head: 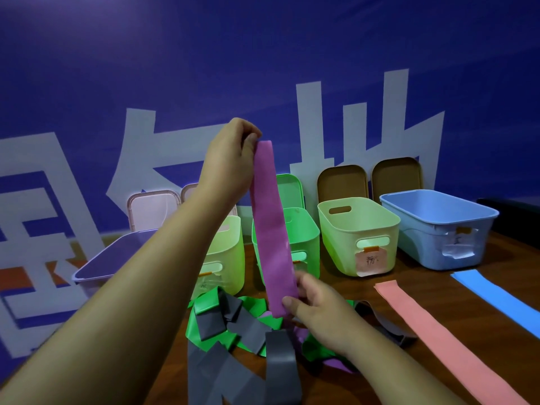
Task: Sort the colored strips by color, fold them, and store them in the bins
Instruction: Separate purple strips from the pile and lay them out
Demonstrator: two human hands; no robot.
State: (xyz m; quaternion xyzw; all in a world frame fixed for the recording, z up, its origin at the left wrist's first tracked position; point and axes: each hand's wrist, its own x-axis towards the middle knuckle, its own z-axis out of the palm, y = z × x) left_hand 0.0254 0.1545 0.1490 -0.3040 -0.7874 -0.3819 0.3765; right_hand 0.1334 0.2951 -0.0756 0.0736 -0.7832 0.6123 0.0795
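Nearest, under the right hand (318, 314): a heap of grey strips (242, 375) and green strips (204, 325), tangled on the tabletop (365, 375).

Right of that hand, well apart from the heap: a pink strip (438, 337) laid flat, then a blue strip (502, 299) alongside, with bare wood between their long edges.

Pinched at the lower end between right thumb and fingers, and at the upper end in the curled left hand (230, 159): the purple strip (271, 229), pulled straight, near upright, clear of the tabletop.

Beyond the hands, a row with rims close together: lilac-topped bin (117, 255), lime bin (230, 258), green bin (304, 238), pale yellow bin (359, 229), blue bin (438, 229).

Behind them: lids (342, 182) propped against the blue wall (263, 54).
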